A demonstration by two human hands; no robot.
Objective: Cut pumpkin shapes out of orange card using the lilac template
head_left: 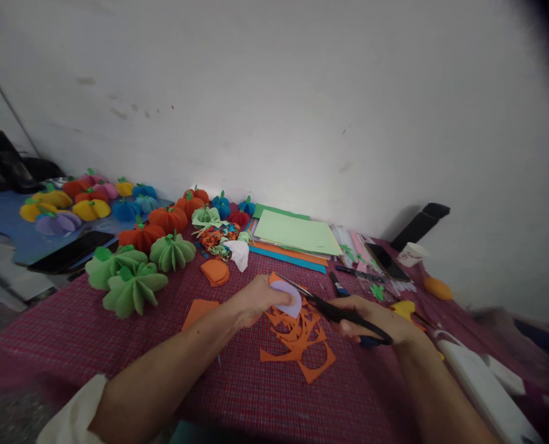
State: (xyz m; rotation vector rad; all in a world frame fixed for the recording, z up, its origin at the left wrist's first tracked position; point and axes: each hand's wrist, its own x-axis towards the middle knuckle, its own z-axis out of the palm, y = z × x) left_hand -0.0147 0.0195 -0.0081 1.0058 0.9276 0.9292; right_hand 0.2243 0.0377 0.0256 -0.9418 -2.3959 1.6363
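Pinched in my left hand [258, 300] is a rounded lilac paper piece [294, 297], laid against orange paper [275, 279] that peeks out at its upper edge. My right hand [371, 314] grips the dark handles of a pair of scissors [325, 306], whose blades point up and left to the edge of the held paper. How far the blades are apart I cannot tell. Under both hands lies a heap of curved orange paper offcuts [299, 339]. A stack of rounded orange cutouts [215, 272] rests farther back, and an orange sheet [199, 310] is partly behind my left forearm.
Green paper pumpkins [133, 288] and orange ones [167, 219] stand at the left, with more on a blue table [6, 216]. Paper scraps [219, 237] and stacked coloured sheets [297, 233] lie at the back. A paper cup [411, 254] and a phone [387, 261] are at the right.
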